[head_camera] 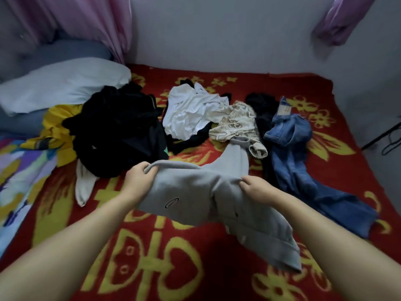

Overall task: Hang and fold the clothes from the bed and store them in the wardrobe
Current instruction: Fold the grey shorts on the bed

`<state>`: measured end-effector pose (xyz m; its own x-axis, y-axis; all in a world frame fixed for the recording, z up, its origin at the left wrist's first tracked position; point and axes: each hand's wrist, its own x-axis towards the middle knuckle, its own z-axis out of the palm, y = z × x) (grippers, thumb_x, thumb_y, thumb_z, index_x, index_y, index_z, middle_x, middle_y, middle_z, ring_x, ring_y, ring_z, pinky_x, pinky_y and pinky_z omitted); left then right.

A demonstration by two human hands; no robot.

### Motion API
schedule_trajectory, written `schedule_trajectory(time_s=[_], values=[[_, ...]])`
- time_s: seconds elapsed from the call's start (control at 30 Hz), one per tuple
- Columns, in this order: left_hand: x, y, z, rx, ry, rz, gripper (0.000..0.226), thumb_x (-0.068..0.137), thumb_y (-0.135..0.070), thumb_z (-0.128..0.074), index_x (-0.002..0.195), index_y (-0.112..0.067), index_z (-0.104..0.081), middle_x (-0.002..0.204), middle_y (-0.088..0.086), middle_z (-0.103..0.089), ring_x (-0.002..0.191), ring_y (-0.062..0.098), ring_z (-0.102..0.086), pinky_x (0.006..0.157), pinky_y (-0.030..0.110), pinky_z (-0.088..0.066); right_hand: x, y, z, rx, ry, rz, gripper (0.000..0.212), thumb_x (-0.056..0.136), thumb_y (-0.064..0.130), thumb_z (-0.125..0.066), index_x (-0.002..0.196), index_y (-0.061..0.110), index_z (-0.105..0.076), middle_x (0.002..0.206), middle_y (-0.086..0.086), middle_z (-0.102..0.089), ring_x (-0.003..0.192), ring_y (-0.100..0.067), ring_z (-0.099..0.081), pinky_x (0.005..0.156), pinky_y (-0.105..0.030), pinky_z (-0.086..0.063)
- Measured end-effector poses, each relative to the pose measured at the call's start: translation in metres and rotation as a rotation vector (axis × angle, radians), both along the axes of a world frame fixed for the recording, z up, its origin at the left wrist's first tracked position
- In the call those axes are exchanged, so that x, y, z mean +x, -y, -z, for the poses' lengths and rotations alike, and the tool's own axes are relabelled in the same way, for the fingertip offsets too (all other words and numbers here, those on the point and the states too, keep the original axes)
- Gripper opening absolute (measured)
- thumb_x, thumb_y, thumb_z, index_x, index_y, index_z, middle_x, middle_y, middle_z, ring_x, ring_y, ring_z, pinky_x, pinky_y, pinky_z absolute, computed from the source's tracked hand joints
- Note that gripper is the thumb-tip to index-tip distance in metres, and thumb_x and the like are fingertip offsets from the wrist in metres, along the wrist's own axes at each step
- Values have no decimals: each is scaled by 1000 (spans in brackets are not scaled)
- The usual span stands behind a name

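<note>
A grey sweatshirt (pixel 195 192) with a small oval logo is lifted above the bed. My left hand (pixel 138 179) grips its upper left edge. My right hand (pixel 258 187) pinches the cloth at its upper right. One grey sleeve trails back toward a cream patterned garment (pixel 235 122). The rest of the sweatshirt hangs down to the lower right. Behind it lie a black pile (pixel 117 129), a white shirt (pixel 191 111), blue jeans (pixel 293 148), a dark garment (pixel 263 109) and a yellow garment (pixel 58 127).
The bed carries a red blanket with yellow flowers (pixel 165 257). A white pillow (pixel 63 83) and a colourful sheet (pixel 19 170) lie at the left. Pink curtains (pixel 95 22) hang at the back wall. Cables (pixel 390 140) show at the right edge.
</note>
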<state>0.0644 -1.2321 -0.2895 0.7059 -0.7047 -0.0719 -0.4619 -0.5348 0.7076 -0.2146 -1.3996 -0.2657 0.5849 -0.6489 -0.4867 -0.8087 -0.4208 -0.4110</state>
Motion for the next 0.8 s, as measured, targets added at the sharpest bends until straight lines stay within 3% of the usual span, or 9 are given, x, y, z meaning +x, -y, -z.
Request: schedule_trajectory(time_s=[0.07, 0.2, 0.3, 0.4, 0.5, 0.6, 0.63, 0.7, 0.8], values=[[11, -12, -35, 1, 19, 3, 31, 92, -32, -56, 69, -11, -58, 64, 5, -57, 69, 24, -55, 56, 33, -34, 7, -15, -40, 27, 103, 49, 34, 101, 24, -38, 121, 6, -59, 127, -11, -57, 120, -27, -50, 98, -33, -37], [27, -42, -93, 70, 16, 32, 16, 91, -32, -53, 86, -19, -60, 84, 1, -65, 90, 27, -61, 66, 32, -39, 24, -40, -126, 73, 288, 82, 30, 99, 21, -43, 97, 0, -64, 95, -11, -63, 90, -24, -58, 80, -33, -42], [13, -58, -127, 39, 47, 116, 40, 91, -37, -55, 126, -17, -54, 122, 10, -58, 117, 27, -53, 91, 31, -40, 39, -57, -182, 133, 408, 168, 28, 97, 21, -47, 97, -1, -65, 83, -8, -62, 73, -20, -58, 68, -30, -44], [-28, -90, -168, -235, 145, 465, 62, 84, -50, -55, 138, -21, -46, 137, -1, -47, 130, 15, -40, 108, 32, -32, 57, -80, -227, 116, 565, 268, 30, 95, 11, -50, 108, -14, -60, 86, -12, -60, 76, -22, -56, 70, -30, -42], [-73, -127, -186, -293, 196, 750, 87, 78, -68, -57, 148, -41, -14, 150, -22, -17, 141, -2, -15, 116, 22, -19, 72, -100, -256, 123, 661, 403, 25, 92, 3, -50, 106, -10, -65, 90, -13, -64, 81, -23, -59, 77, -32, -47], [-104, -150, -189, -371, 276, 743, 108, 69, -81, -55, 143, -51, 17, 154, -26, 9, 143, -3, 9, 112, 11, 4, 77, -117, -272, 246, 670, 559, 27, 91, 1, -44, 99, 4, -69, 94, -14, -68, 81, -27, -63, 78, -36, -52], [-107, -153, -190, -404, 286, 712, 108, 71, -78, -56, 145, -48, 17, 156, -19, 3, 144, 2, 4, 114, 15, -1, 77, -122, -275, 281, 671, 592, 30, 90, 0, -43, 103, 4, -69, 96, -15, -68, 83, -29, -63, 79, -37, -52], [-103, -148, -198, -453, 226, 619, 93, 82, -50, -65, 151, -38, -3, 153, -2, -26, 137, 9, -28, 111, 22, -28, 76, -130, -275, 295, 629, 627, 31, 90, 2, -44, 111, 4, -67, 97, -17, -68, 85, -31, -63, 79, -39, -52], [-77, -132, -222, -408, 42, 584, 61, 84, 0, -59, 136, -27, -44, 122, -3, -60, 102, 7, -58, 82, 18, -51, 75, -145, -271, 136, 511, 573, 28, 95, 18, -49, 113, 4, -65, 86, -11, -67, 76, -24, -64, 65, -31, -52]])
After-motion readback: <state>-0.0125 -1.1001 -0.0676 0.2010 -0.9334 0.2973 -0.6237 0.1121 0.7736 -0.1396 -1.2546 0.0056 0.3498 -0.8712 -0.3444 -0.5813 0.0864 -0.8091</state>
